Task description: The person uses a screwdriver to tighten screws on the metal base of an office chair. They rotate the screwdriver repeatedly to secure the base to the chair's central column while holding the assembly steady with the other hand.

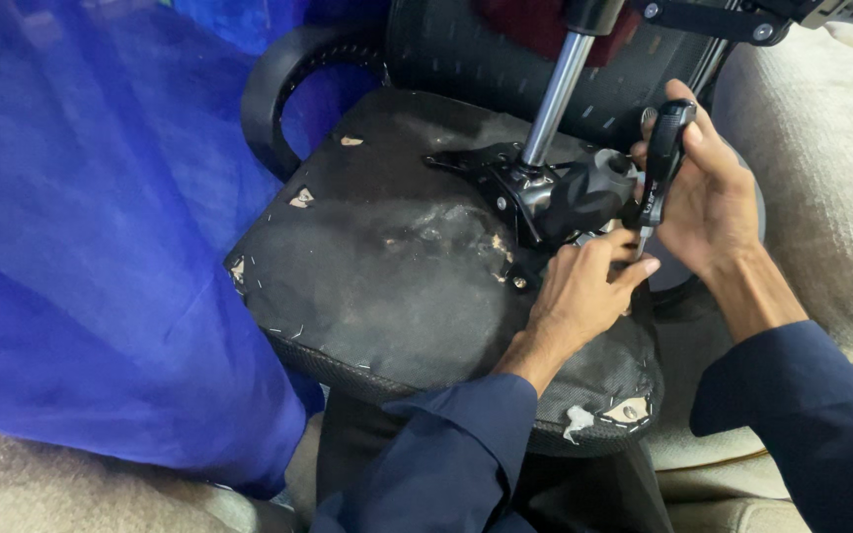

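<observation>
R hand (708,192) clamped on screwdriver handle (665,148) — L hand (580,286) pinches its tip, just below the chair mechanism (555,197).

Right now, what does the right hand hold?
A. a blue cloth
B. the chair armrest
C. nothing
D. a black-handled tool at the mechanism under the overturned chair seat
D: the right hand grips a black-handled tool, its tip down by the seat mechanism, where the left hand rests.

hands (584,286) on upturned chair mechanism (555,192)
</observation>
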